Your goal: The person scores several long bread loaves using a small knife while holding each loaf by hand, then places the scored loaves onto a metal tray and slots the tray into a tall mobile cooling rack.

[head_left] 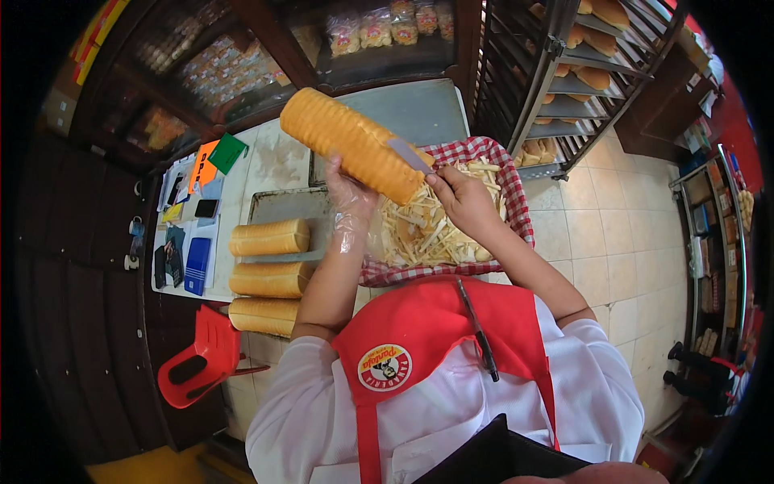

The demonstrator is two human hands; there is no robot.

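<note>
The left hand [352, 192] holds the loaf [343, 137] in gloved fingers; the right hand [468, 202] grips the knife [409, 156], which should slide flat above the basket [521, 198].

Near the worktop's [278, 157] right edge, the plastic-gloved left hand [353, 194] holds a long loaf [343, 133] slanting over a cloth-lined basket [520, 206] of bread strips [431, 238]; the right hand [465, 198] holds a knife [409, 155] against the loaf. Three more loaves [266, 279] lie by the near edge, a blue booklet [197, 266] at the near-left corner.
</note>
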